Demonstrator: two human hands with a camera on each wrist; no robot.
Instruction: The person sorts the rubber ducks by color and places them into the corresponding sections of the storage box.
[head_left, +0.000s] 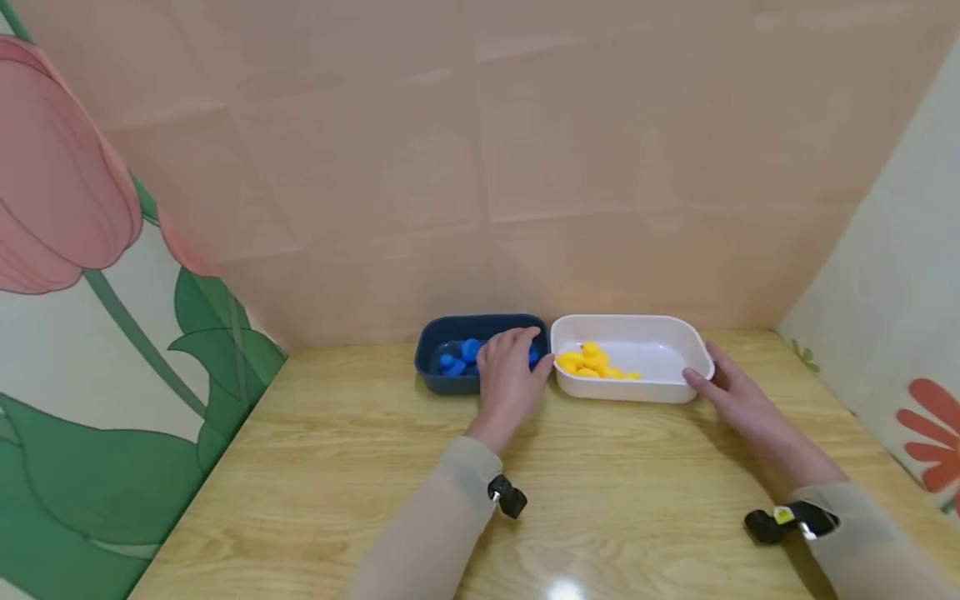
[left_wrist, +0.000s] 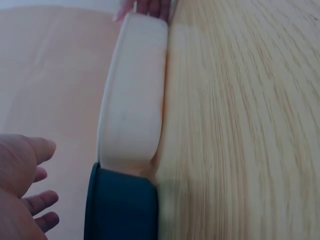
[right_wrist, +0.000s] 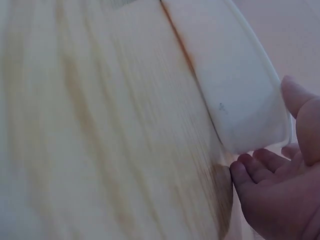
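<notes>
My left hand [head_left: 512,371] is over the right part of a dark blue tray [head_left: 431,385] that holds several small blue toy ducks [head_left: 452,365]. In the left wrist view, its fingers and thumb [left_wrist: 44,150] are spread apart with nothing between them. It hides some of the blue toys. Beside that tray stands a white tray [head_left: 660,350], with several yellow toy ducks [head_left: 592,358] heaped toward its left end. My right hand [head_left: 738,396] holds the white tray's right end, thumb at the rim and fingers against the outer wall [right_wrist: 250,115].
Both trays stand side by side on a wood-grain table [head_left: 337,467], close to the beige backdrop [head_left: 360,208] behind. Panels with printed flowers rise at the left [head_left: 67,167] and right [head_left: 915,292] of the table.
</notes>
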